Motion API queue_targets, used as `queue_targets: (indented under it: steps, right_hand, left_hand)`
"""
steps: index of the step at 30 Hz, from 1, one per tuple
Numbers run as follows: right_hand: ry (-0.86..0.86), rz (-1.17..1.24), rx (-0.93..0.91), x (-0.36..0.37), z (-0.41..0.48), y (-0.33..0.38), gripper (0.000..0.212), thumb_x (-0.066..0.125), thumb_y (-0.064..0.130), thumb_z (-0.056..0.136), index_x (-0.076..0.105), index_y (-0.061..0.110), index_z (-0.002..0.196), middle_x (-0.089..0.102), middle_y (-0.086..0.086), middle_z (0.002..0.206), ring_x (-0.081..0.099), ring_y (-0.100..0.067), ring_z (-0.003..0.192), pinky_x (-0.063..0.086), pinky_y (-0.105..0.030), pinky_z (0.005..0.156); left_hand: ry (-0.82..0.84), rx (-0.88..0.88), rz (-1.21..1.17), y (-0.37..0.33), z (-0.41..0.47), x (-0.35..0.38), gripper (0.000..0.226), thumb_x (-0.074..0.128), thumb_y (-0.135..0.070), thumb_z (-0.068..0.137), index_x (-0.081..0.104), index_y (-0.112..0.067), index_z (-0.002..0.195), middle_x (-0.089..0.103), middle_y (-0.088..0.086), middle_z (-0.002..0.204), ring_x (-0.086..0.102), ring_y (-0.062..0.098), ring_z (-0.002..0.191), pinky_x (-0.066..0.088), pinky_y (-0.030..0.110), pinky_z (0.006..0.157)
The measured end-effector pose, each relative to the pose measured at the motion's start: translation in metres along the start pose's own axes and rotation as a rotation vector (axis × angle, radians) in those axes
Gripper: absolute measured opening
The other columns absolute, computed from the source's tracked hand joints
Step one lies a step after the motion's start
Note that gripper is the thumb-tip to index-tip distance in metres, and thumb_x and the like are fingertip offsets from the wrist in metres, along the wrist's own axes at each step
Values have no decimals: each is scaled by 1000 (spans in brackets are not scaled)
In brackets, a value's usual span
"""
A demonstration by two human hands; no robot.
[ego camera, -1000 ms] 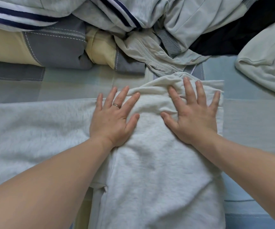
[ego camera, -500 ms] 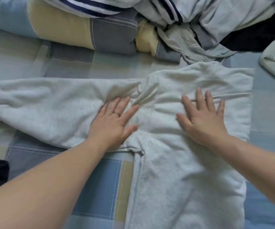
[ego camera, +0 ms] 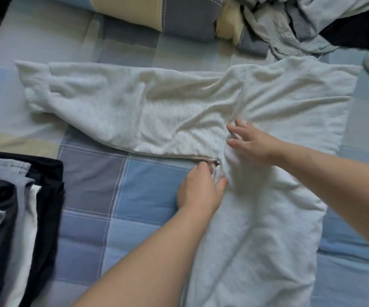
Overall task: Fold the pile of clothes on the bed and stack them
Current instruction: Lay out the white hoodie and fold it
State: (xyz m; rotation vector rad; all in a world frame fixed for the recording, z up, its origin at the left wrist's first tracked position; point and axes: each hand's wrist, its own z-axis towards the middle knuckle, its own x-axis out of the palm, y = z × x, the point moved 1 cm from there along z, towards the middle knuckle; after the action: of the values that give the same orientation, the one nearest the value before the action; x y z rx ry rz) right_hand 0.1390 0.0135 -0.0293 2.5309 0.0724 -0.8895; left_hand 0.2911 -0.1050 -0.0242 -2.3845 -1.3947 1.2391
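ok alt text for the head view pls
Two hands work a white sweatshirt laid on a checked bed: the left hand pinches its underarm, the right hand rests spread beside it. Folded stack lower left, unfolded pile top right.

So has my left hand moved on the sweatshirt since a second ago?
Yes. The left hand has slid toward you, off the sleeve of the white sweatshirt, to the sleeve's near edge at the armpit, where it pinches the fabric.
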Motion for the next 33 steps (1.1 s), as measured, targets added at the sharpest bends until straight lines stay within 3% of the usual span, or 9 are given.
queue_targets:
  steps: [2,7,11,13,16,20,26,30,33]
  right_hand:
    - [-10,89,4,3,-9,1,57,49,40,103,33,25,155,13,2,167,9,-15,154,8,-33,122]
    - [-24,189,5,18,-35,-6,51,52,40,102,42,30,151,17,5,166,23,-14,151,16,-28,120]
    - [-55,177,-54,36,-65,-9,46,54,30,102,47,19,147,27,-12,161,32,-23,146,21,-20,109]
    - [-75,123,-63,52,-78,-9,50,55,28,101,44,17,149,27,-15,160,29,-25,147,19,-24,114]
    - [-88,-42,-87,85,-97,-13,56,52,34,101,35,24,154,16,-9,166,16,-24,152,17,-44,122]
    - [13,-165,-133,129,-128,-13,58,47,37,103,24,33,157,-2,-3,169,0,-26,155,10,-47,123]
    - [70,-149,-144,162,-153,2,55,45,38,104,26,32,155,-3,-2,169,-1,-23,155,10,-50,122]
    - [112,-164,-165,181,-165,7,55,46,38,103,27,33,154,2,-1,168,1,-24,154,11,-51,122]
    - [118,-157,-169,189,-172,11,59,48,37,102,27,30,156,2,-3,168,1,-25,154,14,-51,122]
  left_hand:
    - [-76,4,8,-3,-6,6,39,62,-54,91,54,-21,112,55,4,121,54,28,116,46,41,93]
    - [75,-103,75,14,-11,28,40,45,-51,102,62,-20,120,56,11,125,54,34,119,45,43,96]
    - [-51,-94,40,40,-14,29,40,42,-50,103,61,-14,103,61,12,113,57,36,110,44,39,81]
    - [-43,-86,40,42,-20,27,45,43,-56,101,56,-15,89,63,11,106,58,35,104,39,37,74]
    - [41,-70,10,50,-45,27,46,56,-59,93,46,-19,73,59,0,83,56,29,86,37,36,66]
    - [243,-91,-38,87,-95,45,24,71,-47,84,68,-23,88,72,-5,87,67,20,87,47,30,68]
    - [27,-249,-194,125,-136,61,23,69,-37,91,56,-21,80,62,-4,79,62,28,91,38,33,66]
    - [227,-236,-190,133,-152,70,31,79,-33,81,66,-23,107,71,-4,98,66,20,94,47,30,75]
    - [220,-228,-134,145,-164,70,26,73,-25,86,69,-23,112,68,-6,97,65,21,96,45,28,75]
